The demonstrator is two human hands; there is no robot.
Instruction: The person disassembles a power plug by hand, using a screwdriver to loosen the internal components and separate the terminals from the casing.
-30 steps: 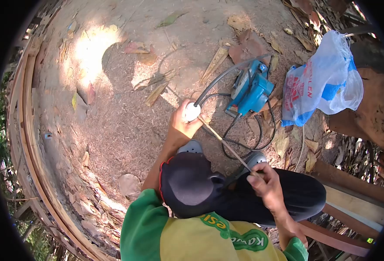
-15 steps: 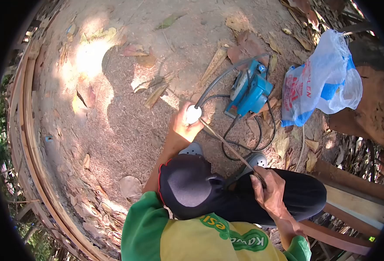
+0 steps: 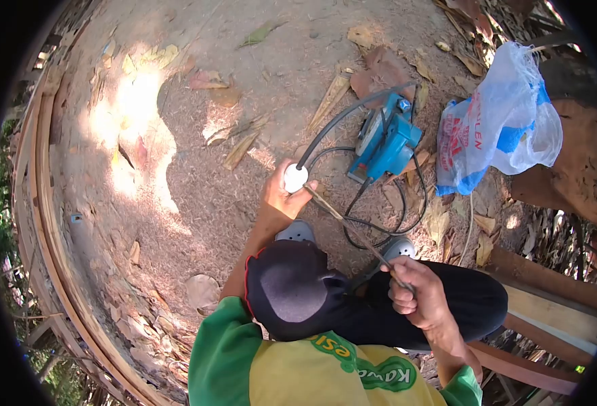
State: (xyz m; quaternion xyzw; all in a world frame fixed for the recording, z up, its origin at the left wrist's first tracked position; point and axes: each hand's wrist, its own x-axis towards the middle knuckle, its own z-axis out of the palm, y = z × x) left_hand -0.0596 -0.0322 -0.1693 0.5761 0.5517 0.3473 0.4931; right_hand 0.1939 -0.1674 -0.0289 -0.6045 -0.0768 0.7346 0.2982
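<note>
My left hand (image 3: 281,196) is closed around a round white piece (image 3: 296,177) that looks like a socket. A thick black cable (image 3: 332,122) runs into its top, and a thin brownish cord (image 3: 342,220) leads from it. My right hand (image 3: 417,291) is curled around that cord near my right knee, and the cord is stretched straight between both hands. Beyond them a teal power tool (image 3: 390,143), perhaps a circular saw, rests on the ground. Its black cord (image 3: 424,196) lies in loops. My left palm is partly hidden.
A white and blue plastic bag (image 3: 498,122) hangs or stands right of the tool. Dry leaves (image 3: 380,71) are scattered over the dirt ground (image 3: 204,176). Wooden planks (image 3: 552,314) lie at the lower right, and a long wooden rail (image 3: 41,183) borders the left. My grey shoes (image 3: 400,249) are near the cords.
My right hand has turned, and its fingers are now wrapped around the cord in a fist. My left hand, with the white piece, has shifted slightly left.
</note>
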